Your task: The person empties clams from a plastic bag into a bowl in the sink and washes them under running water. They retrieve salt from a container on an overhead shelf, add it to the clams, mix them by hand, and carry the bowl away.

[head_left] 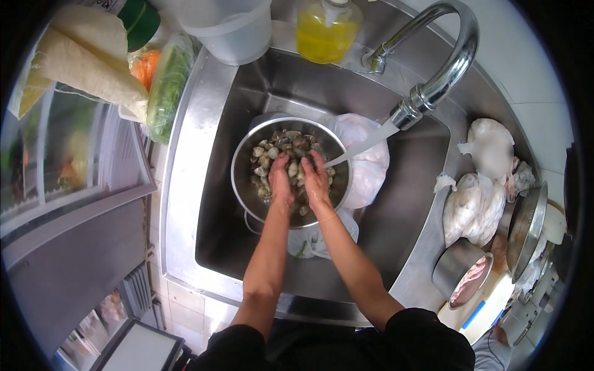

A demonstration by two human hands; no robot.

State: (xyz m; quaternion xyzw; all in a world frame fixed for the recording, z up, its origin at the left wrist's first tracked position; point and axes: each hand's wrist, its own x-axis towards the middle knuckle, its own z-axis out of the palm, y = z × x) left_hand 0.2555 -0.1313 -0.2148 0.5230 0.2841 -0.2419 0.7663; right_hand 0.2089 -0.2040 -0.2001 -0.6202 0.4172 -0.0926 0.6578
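Note:
A round metal bowl (240, 196) stands in the sink, with many small clams (265, 159) in it. My left hand (281, 179) is inside the bowl, its fingers curved against clams. Close beside it, my right hand (315, 179) cups clams from the other side, several of them lying between the two palms. The fingertips are partly hidden among the shells. Water (365, 145) runs from the faucet (424, 102) into the bowl near my right hand.
Plastic bags (365, 179) lie beside and below the bowl in the sink (402, 204). Behind stand a clear tub (232, 37) and a bottle of yellow liquid (327, 34). Bagged items (473, 210) and a metal pot (455, 266) are on the right; bagged greens (168, 89) are on the left.

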